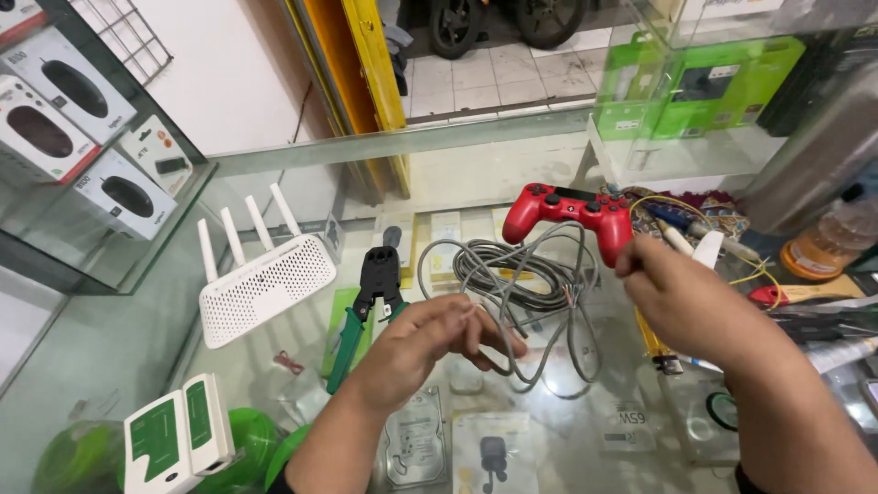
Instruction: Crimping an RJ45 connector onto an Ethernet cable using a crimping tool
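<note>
Single view only, worn on the head, tilted down and forward over a glass counter [110, 348]; close enough that both forearms enter from the bottom edge; left hand [430, 343] low and centre, right hand [681, 302] further right and slightly higher, a grey cable [521, 274] between and just beyond them; further past the hands, a tiled floor [494, 78] at the top edge; no second view to overlap.
</note>
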